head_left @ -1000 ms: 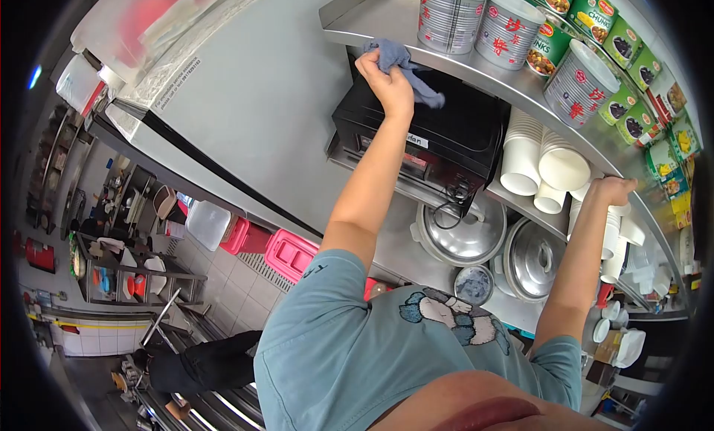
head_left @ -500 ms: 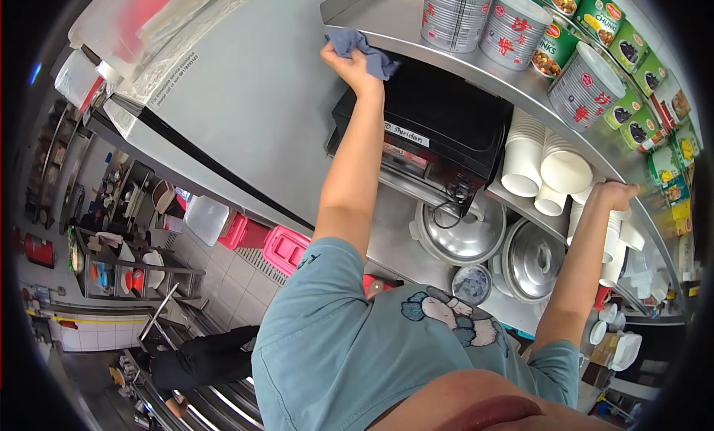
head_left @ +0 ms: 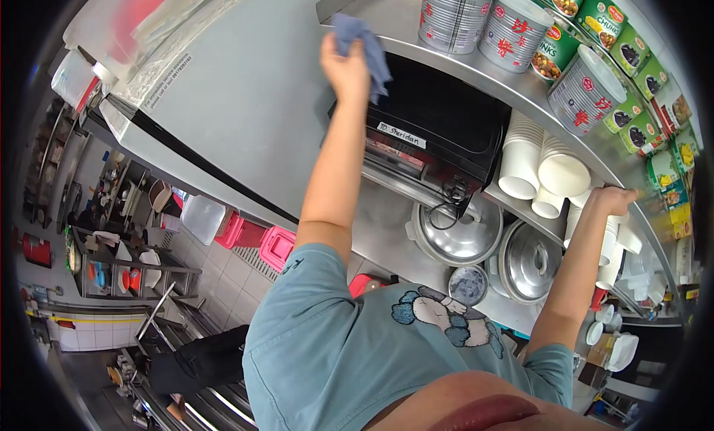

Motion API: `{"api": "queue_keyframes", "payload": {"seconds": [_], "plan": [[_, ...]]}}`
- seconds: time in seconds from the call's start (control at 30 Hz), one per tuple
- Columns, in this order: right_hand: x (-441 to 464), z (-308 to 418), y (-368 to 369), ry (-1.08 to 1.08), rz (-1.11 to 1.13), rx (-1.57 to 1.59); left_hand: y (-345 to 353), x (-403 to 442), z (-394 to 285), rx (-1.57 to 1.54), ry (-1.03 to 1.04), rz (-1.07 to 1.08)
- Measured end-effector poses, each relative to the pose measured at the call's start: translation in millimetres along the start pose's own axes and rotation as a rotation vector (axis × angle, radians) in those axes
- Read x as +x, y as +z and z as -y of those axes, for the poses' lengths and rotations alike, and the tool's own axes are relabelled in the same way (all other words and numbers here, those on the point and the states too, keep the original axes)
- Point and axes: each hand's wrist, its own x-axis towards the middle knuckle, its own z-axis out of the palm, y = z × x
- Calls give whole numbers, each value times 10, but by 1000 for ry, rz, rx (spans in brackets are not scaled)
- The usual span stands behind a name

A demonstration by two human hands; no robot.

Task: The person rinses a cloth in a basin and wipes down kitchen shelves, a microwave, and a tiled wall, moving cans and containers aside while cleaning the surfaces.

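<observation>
Cloth (head_left: 372, 50), clutched in the left hand (head_left: 345, 70), has just been shifted to the left end of the shelf (head_left: 368, 14), putting that corner within reach, the right hand (head_left: 613, 200) showing an unclear grip.

Stacked white cups (head_left: 522, 157), silver pot (head_left: 452, 236) beside another lidded pot (head_left: 526, 261), pink tub (head_left: 277, 247), person in dark clothing (head_left: 199, 362)

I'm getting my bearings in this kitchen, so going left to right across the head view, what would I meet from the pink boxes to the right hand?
Pink boxes → left hand with a blue cloth → left lidded pot → right lidded pot → right hand.
</observation>
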Motion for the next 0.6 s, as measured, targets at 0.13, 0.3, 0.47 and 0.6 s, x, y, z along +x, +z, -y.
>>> {"api": "queue_keyframes", "payload": {"seconds": [0.13, 0.3, 0.47, 0.6], "plan": [[-101, 50, 13, 25, -1, 15, 16, 84, 150, 408, 247, -151], [-118, 55, 37, -2, -28, 11, 162, -251, -47, 642, 426, 72], [-83, 34, 48, 10, -16, 35, -4, 199, 100, -46, 32, -86], [-125, 60, 31, 2, 6, 59, 338, -457, -141, 393, 235, 125]]}}
